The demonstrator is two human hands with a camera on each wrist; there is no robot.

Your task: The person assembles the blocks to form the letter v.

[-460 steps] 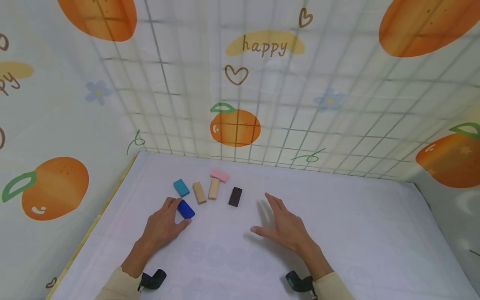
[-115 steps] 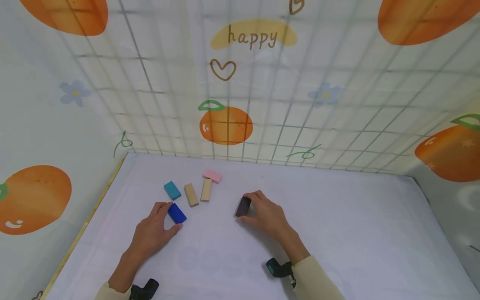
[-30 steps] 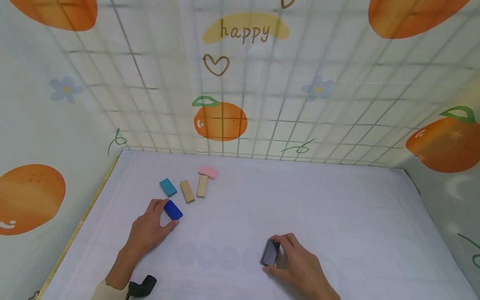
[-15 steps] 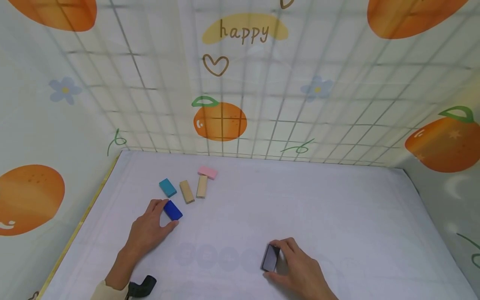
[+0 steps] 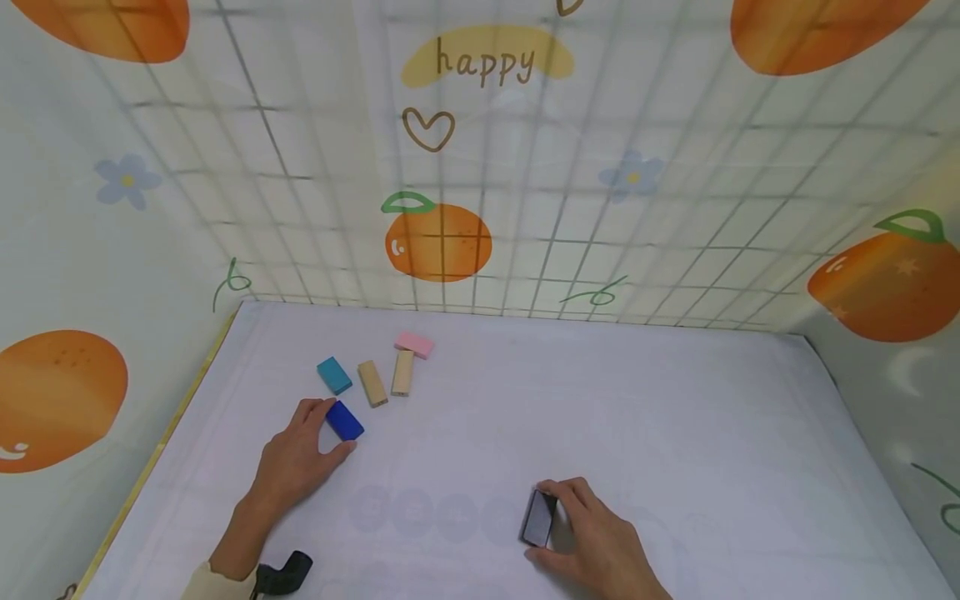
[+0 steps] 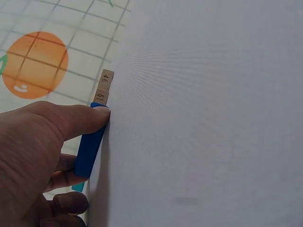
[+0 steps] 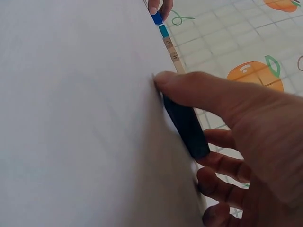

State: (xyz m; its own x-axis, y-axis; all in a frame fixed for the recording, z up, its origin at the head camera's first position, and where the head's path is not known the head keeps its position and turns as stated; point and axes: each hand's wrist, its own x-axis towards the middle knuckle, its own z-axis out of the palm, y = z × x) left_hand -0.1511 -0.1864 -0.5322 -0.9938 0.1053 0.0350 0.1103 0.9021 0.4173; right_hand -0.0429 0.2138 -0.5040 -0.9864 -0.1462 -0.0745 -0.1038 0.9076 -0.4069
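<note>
My left hand [image 5: 292, 462] pinches a dark blue wooden block [image 5: 345, 421] by its two ends, thumb on the near end. In the left wrist view the thumb presses one end of the blue block [image 6: 90, 149] and fingers bear on the other. Over the near middle of the table, my right hand [image 5: 600, 537] grips a black block [image 5: 538, 518] lengthwise between thumb and fingers. The right wrist view shows the dark block [image 7: 187, 127] close to the white surface; whether it touches cannot be told.
Beyond the left hand lie a teal block [image 5: 334, 376], a plain wooden block [image 5: 372, 383], a second wooden block [image 5: 402, 372] and a pink block [image 5: 414, 344]. The white tabletop [image 5: 637, 400] meets a fruit-patterned curtain [image 5: 525, 167] at the back.
Earliest, my right hand was open, apart from the black block beside the wooden ones. It then gripped the block and brought it nearer and rightward. Over the last half second both hands barely move.
</note>
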